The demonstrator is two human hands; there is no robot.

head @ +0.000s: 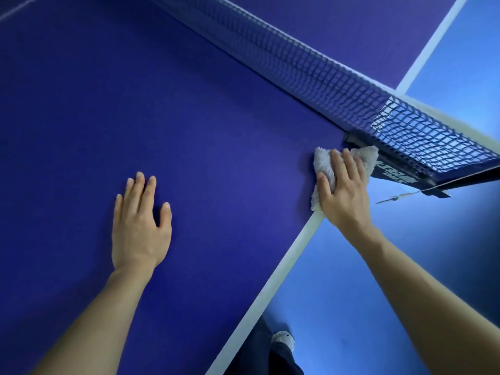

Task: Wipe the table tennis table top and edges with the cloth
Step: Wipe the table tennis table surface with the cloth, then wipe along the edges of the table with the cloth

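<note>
Right hand [342, 190] grips cloth [322, 161] at table [189, 131] edge, net clamp [395, 174] just ahead; left hand [138, 226] flat, fingers straight

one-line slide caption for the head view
Right hand holds a white cloth to the table edge beside the net clamp, left hand flat on the tabletop.

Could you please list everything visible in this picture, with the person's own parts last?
table top: one, dark blue, left and centre
edge line: one, white, along the table's side
net: one, dark mesh, white top band, upper right
net clamp: one, black, white lettering, beside the cloth
cloth: one, white, at table edge by net
floor: light blue, right
shoe: one, white, bottom
left hand: flat on table top
right hand: holds cloth
</note>
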